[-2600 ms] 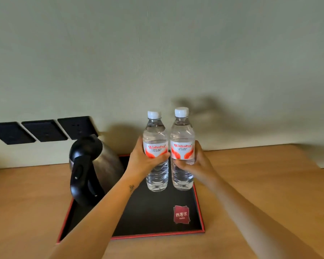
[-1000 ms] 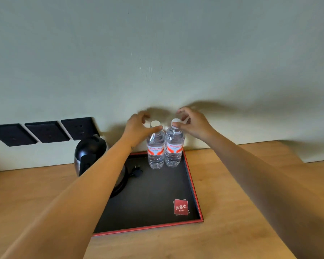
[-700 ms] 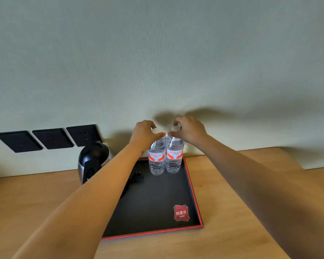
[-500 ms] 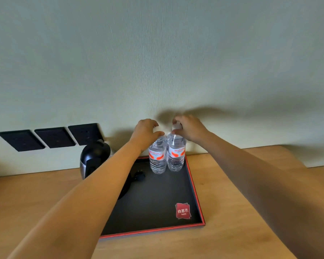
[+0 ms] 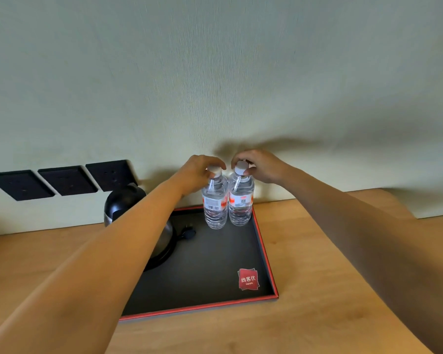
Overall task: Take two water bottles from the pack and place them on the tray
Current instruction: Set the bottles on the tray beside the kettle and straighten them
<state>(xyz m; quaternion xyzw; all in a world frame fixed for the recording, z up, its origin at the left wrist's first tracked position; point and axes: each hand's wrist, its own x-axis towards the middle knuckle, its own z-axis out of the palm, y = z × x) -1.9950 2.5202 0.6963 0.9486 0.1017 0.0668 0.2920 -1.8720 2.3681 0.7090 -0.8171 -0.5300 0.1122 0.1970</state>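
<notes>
Two clear water bottles with white caps and red-and-white labels stand upright side by side at the far right corner of the black tray [image 5: 215,272] with a red rim. My left hand [image 5: 198,172] pinches the cap of the left bottle [image 5: 214,208]. My right hand [image 5: 261,167] pinches the cap of the right bottle [image 5: 241,204]. The left bottle's label shows a barcode towards me. Both bottle bases rest on the tray. No pack is in view.
A steel kettle [image 5: 124,203] with a black lid and handle stands on the tray's left side, partly hidden by my left forearm, with its plug [image 5: 188,232] lying beside it. Three black wall sockets [image 5: 62,180] sit on the wall at left. The wooden counter [image 5: 330,290] surrounds the tray.
The bottles went from held by their bodies above the tray's middle to standing at its far right corner. My hands moved up to the caps, and the labels have turned.
</notes>
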